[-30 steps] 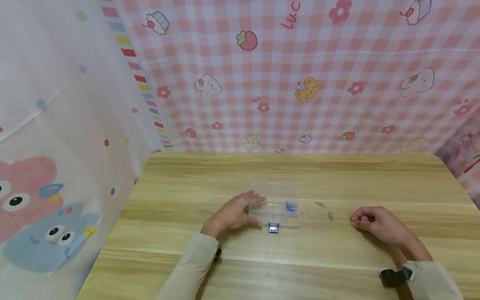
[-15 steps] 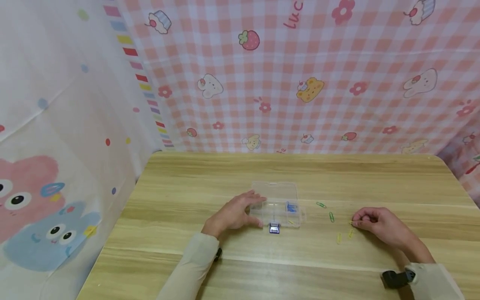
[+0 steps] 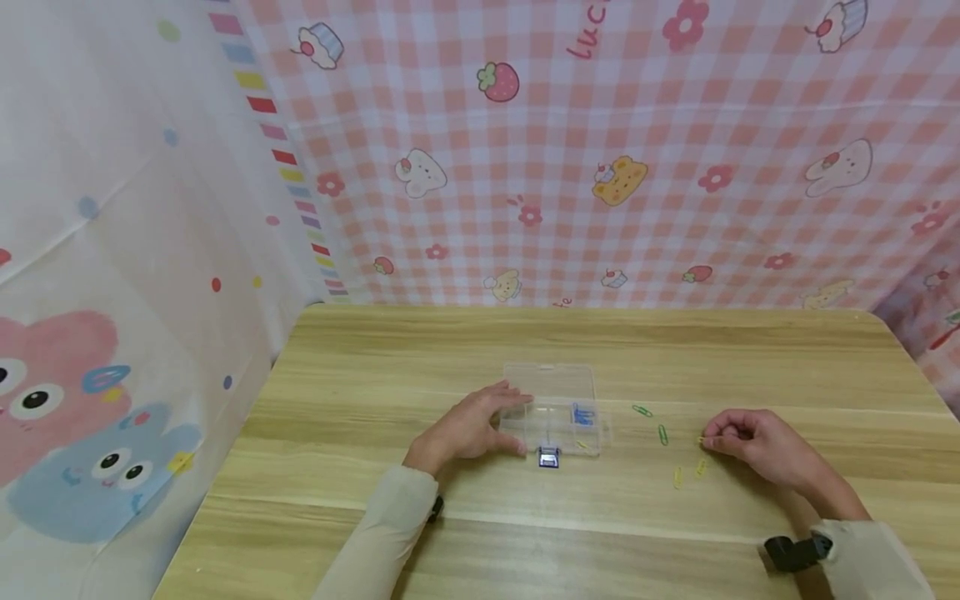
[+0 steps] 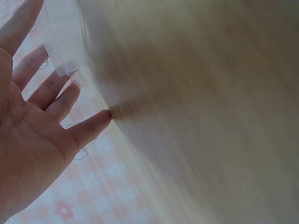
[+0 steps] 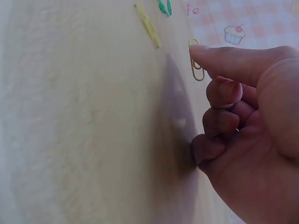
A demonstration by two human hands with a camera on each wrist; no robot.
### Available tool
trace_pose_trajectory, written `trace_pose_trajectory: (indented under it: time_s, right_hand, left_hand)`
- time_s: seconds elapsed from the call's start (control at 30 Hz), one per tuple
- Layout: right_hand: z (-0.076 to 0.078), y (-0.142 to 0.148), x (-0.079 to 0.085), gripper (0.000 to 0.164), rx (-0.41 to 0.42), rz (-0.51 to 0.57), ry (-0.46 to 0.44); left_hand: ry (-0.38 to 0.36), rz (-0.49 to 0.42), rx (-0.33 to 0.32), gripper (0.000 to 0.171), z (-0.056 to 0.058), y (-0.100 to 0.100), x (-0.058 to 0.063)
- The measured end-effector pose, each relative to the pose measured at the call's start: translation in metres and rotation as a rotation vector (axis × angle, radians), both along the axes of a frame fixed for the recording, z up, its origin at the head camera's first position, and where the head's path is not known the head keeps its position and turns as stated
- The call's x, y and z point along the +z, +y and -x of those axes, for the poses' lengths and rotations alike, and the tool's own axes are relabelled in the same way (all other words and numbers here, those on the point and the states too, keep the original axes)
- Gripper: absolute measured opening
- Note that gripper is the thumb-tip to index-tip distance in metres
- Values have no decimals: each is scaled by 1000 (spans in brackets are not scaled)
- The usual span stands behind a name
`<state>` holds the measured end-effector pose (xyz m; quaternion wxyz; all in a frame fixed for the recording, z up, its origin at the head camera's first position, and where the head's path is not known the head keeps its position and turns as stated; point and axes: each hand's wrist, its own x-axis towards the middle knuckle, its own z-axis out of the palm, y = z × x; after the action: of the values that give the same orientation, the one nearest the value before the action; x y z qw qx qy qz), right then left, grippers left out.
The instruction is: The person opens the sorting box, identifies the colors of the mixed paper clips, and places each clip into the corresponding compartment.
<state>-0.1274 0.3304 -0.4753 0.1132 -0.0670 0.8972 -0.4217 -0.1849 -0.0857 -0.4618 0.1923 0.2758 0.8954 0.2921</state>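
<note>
Head: left hand (image 3: 468, 423) spread against left side of clear box (image 3: 555, 383) holding blue clips (image 3: 582, 415); right hand (image 3: 763, 443) low over table (image 3: 382, 367), green clips (image 3: 663, 435) between it and box, pinched yellow paperclip (image 3: 701, 439) barely visible. Left wrist: fingers loosely extended, one tip meeting table. Right wrist: paperclip plain at thumb tip, other fingers curled.

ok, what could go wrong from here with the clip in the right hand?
1. The right hand pinches the thin yellow clip with much of it sticking out, so it might slip.
2. In the clear box, blue clips lie just behind another yellow clip; a sloppy drop could mix colours.
3. If the left hand beside the box bumps it, it may shift.
</note>
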Motion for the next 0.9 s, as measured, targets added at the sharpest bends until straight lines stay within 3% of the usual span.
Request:
trace_pose_trajectory:
  time_s: [0.53, 0.9]
  right_hand:
    - [14, -29, 20, 6, 90, 32, 131]
    - [21, -49, 27, 7, 131, 49, 140]
  left_hand:
    - [-6, 12, 7, 72, -1, 0, 2]
    - [-3, 12, 16, 72, -1, -1, 1]
